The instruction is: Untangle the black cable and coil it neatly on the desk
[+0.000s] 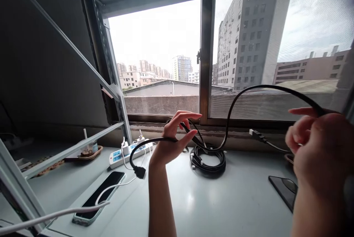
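My left hand (177, 135) is raised over the table with thumb and fingers apart. A black cable (155, 140) lies across its palm, in the crook of the thumb. One end of it curves down at the left to a black plug (139, 172). From the left hand the cable dips, then arcs up to my right hand (318, 137), whose fingers are curled round it. Left of that hand a plug with a pale tip (257, 134), much like an HDMI plug, sticks out on a dark lead. Behind the left hand, a coil of black cable (208, 168) rests on the table.
A power strip (129, 154) with white plugs stands at the left, near a phone (101, 196) with a white charging lead. Another dark phone (283, 191) lies below the right hand. A metal shelf frame (74, 141) rises at the left; a window is behind.
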### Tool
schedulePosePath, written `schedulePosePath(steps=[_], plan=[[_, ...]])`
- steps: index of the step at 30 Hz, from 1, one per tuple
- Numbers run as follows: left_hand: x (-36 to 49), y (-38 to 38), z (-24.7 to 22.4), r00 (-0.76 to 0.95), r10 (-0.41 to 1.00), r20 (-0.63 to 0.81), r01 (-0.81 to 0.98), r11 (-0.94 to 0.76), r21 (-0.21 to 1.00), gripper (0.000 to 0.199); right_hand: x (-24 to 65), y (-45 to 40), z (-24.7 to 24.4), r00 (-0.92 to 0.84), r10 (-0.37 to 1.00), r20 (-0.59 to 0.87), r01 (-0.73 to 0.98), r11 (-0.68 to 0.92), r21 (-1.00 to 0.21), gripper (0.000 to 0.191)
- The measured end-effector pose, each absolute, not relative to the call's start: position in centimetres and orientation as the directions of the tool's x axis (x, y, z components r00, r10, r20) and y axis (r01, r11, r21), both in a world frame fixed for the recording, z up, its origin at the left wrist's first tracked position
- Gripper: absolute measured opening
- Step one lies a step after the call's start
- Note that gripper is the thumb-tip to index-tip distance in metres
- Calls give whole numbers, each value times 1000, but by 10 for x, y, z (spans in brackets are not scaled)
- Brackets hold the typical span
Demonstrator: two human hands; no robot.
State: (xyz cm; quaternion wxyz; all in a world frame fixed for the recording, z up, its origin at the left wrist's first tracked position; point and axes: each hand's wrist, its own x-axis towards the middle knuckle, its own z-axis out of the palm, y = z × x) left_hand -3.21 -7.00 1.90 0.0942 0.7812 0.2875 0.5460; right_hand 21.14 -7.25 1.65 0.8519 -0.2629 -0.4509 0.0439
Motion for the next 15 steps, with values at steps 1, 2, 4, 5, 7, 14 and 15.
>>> schedulePosePath(steps=[1, 2, 4, 5, 7, 14, 15], plan=[[-30, -71, 19, 263, 552, 791, 335, -821, 462, 29, 210, -73, 16, 587, 297, 753, 179, 859, -479, 21], [-28, -72, 19, 302, 558, 773, 332, -821, 464, 29, 208, -74, 16, 586, 290, 757, 186, 861, -474, 21], [-25, -70, 18, 383, 590, 711, 356, -804, 476, 29, 205, -78, 18, 604, 281, 745, 177, 865, -469, 23], [-24, -68, 17, 406, 610, 680, 383, -790, 480, 28, 205, -79, 19, 624, 271, 733, 165, 871, -463, 25], [-23, -63, 16, 398, 646, 651, 455, -756, 472, 28, 206, -82, 22, 676, 245, 695, 132, 887, -441, 24], [-26, -46, 12, 328, 668, 668, 583, -699, 413, 34, 230, -88, 23, 837, 140, 529, 121, 896, -428, 38], [-26, -45, 12, 321, 656, 683, 586, -704, 401, 28, 235, -87, 22, 838, 154, 524, 123, 882, -455, 38]])
